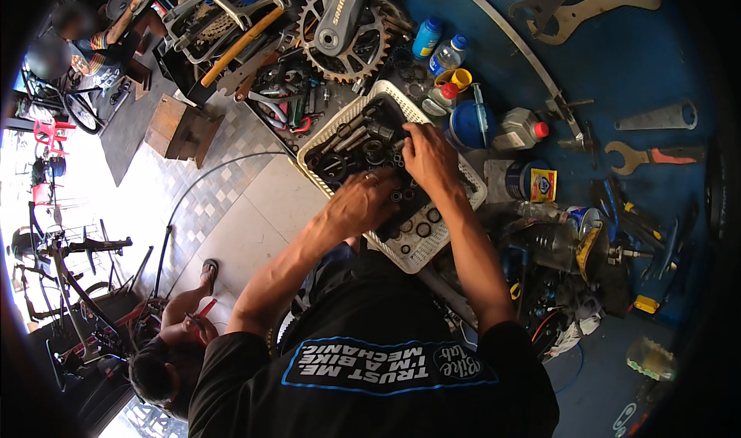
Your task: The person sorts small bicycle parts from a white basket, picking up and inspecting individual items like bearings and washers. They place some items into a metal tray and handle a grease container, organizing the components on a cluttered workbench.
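Dark metal parts (351,141) are lying loose in a cream plastic basket (421,262), directly ahead of me. They are looking hard, weighty and probably greasy; I am judging that the loose rings (417,230) would pinch best by their edges. The basket is seeming stiff, with its rim giving the surest hold. My left hand (363,202) and right hand (429,158) are bending over the parts, fingers curled (whether they are grasping anything, I cannot tell). Beyond, a toothed crankset (333,33) is resting left of plastic bottles (448,57).
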A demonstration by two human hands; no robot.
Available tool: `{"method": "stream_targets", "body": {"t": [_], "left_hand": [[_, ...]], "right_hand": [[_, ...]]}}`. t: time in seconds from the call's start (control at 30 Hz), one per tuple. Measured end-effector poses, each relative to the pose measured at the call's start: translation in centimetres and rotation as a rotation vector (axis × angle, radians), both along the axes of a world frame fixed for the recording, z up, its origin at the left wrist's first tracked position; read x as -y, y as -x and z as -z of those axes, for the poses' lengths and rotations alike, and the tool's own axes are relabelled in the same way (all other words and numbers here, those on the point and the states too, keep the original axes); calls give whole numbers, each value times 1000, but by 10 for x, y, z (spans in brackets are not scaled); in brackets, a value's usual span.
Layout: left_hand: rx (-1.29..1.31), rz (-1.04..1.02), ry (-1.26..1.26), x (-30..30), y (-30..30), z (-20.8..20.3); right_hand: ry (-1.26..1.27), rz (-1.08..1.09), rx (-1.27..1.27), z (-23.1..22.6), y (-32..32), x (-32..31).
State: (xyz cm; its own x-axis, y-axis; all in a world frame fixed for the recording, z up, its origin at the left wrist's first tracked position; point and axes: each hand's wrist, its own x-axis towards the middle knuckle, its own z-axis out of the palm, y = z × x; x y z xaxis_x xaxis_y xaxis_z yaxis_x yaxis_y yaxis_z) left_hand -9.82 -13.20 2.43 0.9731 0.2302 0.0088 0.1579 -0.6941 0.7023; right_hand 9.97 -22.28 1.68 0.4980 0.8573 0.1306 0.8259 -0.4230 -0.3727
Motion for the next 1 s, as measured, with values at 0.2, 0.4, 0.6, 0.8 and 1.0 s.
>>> {"method": "stream_targets", "body": {"t": [0.2,0.4,0.6,0.8,1.0], "left_hand": [[136,-164,-204,-7,24,-10],[-152,-531,-686,-55,29,-11],[-299,-458,-756,-55,13,-5],[-297,-456,-773,-61,8,-4],[-159,-508,-837,-61,15,7]], "right_hand": [[47,-320,99,14,1,-17],[18,-108,56,-6,-5,-43],[100,-109,308,15,-15,-78],[394,-171,361,16,-18,-106],[356,-117,361,-9,-20,-88]]}}
